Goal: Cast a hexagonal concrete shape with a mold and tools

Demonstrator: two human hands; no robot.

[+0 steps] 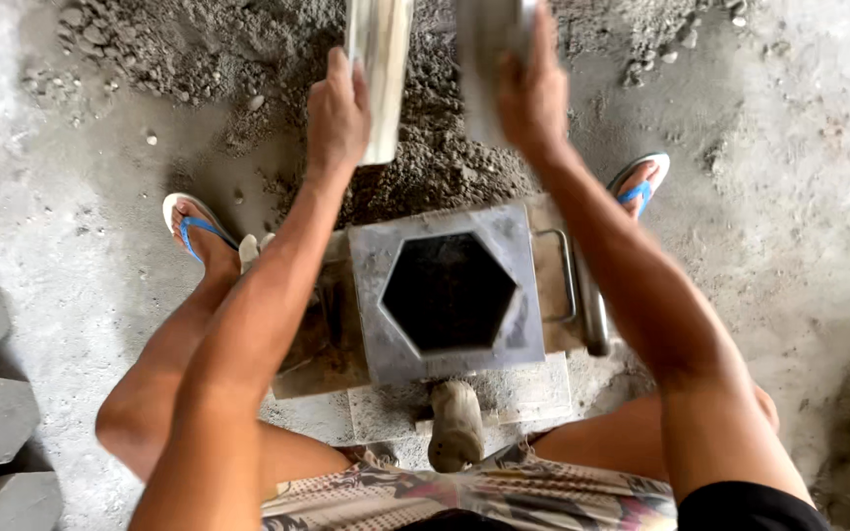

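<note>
Both hands, left and right, are gripping metal plates, fingers clamped, above a hexagonal mould; a gravel pile is lying beyond it.

— What is each hand on?

— The left hand grips a flat, shiny metal plate held on edge, nearly upright, at about 11 o'clock from the mould. The right hand clasps a second metal piece, grey and motion-blurred, at 12 o'clock; its shape is hard to tell.

— And the mould?

— A square grey steel mould with a dark hexagonal opening, sitting level at 6 o'clock from both hands, dusted with cement.
</note>
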